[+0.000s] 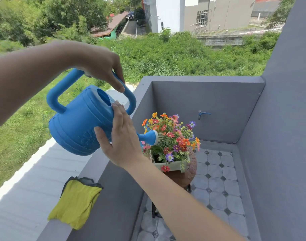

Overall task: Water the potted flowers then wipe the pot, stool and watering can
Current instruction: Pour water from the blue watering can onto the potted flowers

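Grey balcony walls (209,101) close in a small tiled floor (218,171), with green scrub and buildings beyond. On that floor, near the far corner, stands a brown stool (187,176), and on its seat sits a pale square pot (173,165) full of mixed flowers (169,134) — orange, red, purple and yellow. A blue watering can (79,122) is held above the left wall, tilted so its spout rose (151,137) points into the blooms; fine streams of water spray from the rose onto them. The left hand (100,66) is clenched around the can's top handle, while the right hand (121,136) lies flat and open against the can's side near the spout, steadying it rather than gripping. A yellow cloth (75,202) with a grey edge is draped over the top of the left wall, near the bottom of the view — well apart from the stool. A blue tap (201,114) juts from the back wall.
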### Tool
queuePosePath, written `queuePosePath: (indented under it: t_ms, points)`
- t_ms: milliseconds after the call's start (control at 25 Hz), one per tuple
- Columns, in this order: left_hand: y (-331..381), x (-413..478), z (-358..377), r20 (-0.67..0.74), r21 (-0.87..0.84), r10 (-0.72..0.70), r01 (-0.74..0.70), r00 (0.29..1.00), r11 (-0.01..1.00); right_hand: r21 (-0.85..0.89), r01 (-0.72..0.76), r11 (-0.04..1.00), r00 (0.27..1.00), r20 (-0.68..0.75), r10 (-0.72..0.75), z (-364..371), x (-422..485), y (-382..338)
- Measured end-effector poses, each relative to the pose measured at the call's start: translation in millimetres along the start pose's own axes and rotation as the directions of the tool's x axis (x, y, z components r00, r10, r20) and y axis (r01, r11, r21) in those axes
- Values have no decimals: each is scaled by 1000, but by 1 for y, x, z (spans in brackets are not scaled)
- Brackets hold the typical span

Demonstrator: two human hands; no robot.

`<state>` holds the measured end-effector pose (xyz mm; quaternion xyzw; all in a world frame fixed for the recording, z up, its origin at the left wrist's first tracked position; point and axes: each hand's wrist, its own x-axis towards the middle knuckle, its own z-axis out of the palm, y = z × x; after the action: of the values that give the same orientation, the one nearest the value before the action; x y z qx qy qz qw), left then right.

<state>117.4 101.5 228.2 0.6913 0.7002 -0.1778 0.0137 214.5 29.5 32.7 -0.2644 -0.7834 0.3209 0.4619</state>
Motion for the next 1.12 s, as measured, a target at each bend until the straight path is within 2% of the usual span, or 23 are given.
queuePosePath:
  t_ms: [120, 280, 480, 640, 960, 1120]
  points:
    - [5, -2, -8, -51, -27, 19, -20, 999, 999, -58, 44, 997, 998, -35, -46, -11, 5, 4]
    - [0, -7, -19, -100, -6, -2, 1, 995, 1000, -87, 55, 995, 998, 17, -54, -19, 18, -1]
    - [3, -13, -17, -66, 16, -34, 36, 997, 999, -63, 61, 996, 997, 43, -58, -17, 12, -6]
    - [19, -13, -11, -12, -11, -4, 4, 1000, 1000, -51, 48, 998, 999, 21, -47, -20, -5, -4]
    - [20, -16, -29, -132, -62, 9, -17, 991, 998, -111, 71, 991, 997, -9, -72, -37, 17, -2]
    - [13, -17, -23, -112, -30, -15, 12, 994, 999, -79, 69, 994, 997, 29, -67, -28, 14, -6]
